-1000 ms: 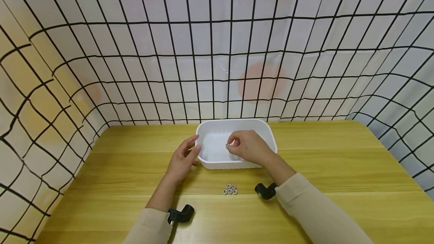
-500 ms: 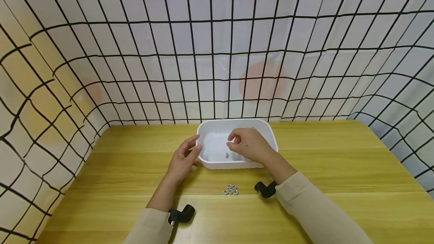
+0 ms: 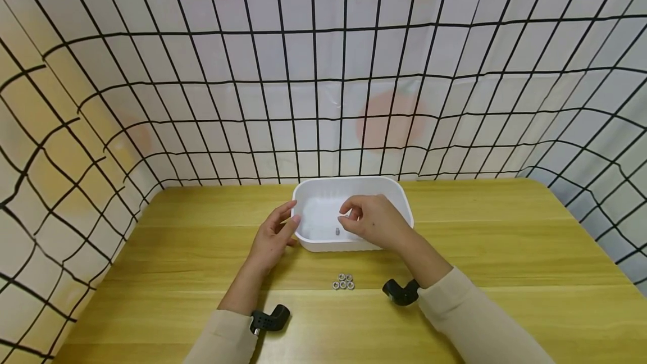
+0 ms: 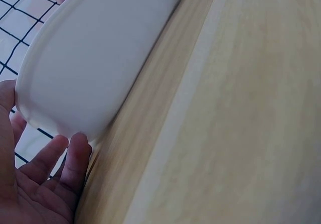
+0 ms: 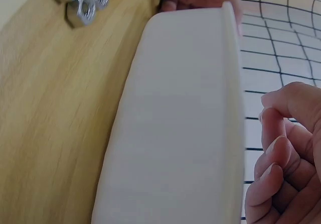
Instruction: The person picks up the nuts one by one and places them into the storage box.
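A white plastic tray [image 3: 349,246] stands on the wooden table in the head view. My left hand [image 3: 270,243] rests against its left end, fingertips touching the rim and outer wall. In the left wrist view, loosely bent fingers [image 4: 77,156] touch that end wall. My right hand [image 3: 376,221] hovers over the tray, thumb and index finger bent toward each other with a small gap in the head view; I see no nut held there. One metal nut [image 3: 337,231] lies on the tray floor below those fingertips. Several more nuts [image 3: 343,282] sit grouped on the table in front.
A black wire grid [image 3: 331,80] with pale cloth behind it rises at the back and both sides of the table [image 3: 202,274]. Black wrist cameras [image 3: 273,318] jut from both wrists, the right camera [image 3: 401,292] near the nuts.
A nut that was between my right thumb and index finger one second ago now lies in the tray. The right hand stays over the tray; its wrist has shifted slightly. The left hand has not moved.
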{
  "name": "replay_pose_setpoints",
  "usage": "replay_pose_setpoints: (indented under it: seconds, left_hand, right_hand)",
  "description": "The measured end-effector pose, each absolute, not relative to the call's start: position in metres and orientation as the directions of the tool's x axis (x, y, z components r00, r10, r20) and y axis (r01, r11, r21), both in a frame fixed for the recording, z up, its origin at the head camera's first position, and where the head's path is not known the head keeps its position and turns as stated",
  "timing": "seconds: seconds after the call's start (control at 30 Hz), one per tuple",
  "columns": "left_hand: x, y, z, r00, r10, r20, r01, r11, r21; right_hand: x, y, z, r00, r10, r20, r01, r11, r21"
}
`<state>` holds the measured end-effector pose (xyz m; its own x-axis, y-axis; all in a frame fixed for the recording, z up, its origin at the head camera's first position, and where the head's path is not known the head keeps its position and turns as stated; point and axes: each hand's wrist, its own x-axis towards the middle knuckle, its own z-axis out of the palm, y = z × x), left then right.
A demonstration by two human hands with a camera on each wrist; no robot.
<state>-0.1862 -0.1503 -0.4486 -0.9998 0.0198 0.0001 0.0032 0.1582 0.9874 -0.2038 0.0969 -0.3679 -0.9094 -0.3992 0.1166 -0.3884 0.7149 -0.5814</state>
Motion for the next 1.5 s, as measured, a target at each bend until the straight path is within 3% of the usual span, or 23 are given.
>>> replay_pose_setpoints:
  seconds: [0.63, 1.07, 1.5]
  left_hand:
    - [-0.186, -0.150, -0.448, -1.000, 0.018, -0.005, -0.002, 0.162, 0.987]
    - [-0.187, -0.151, -0.449, -1.000, 0.022, -0.004, 0.000, 0.158, 0.987]
    - [-0.187, -0.151, -0.449, -1.000, 0.024, -0.006, -0.002, 0.157, 0.988]
  right_hand:
    - [-0.162, 0.098, -0.368, -0.868, -0.465, 0.175, -0.463, 0.628, -0.625]
    - [-0.140, 0.097, -0.390, -0.858, -0.504, 0.105, -0.436, 0.603, -0.668]
    - [-0.131, 0.102, -0.407, -0.846, -0.533, 0.029, -0.433, 0.652, -0.622]
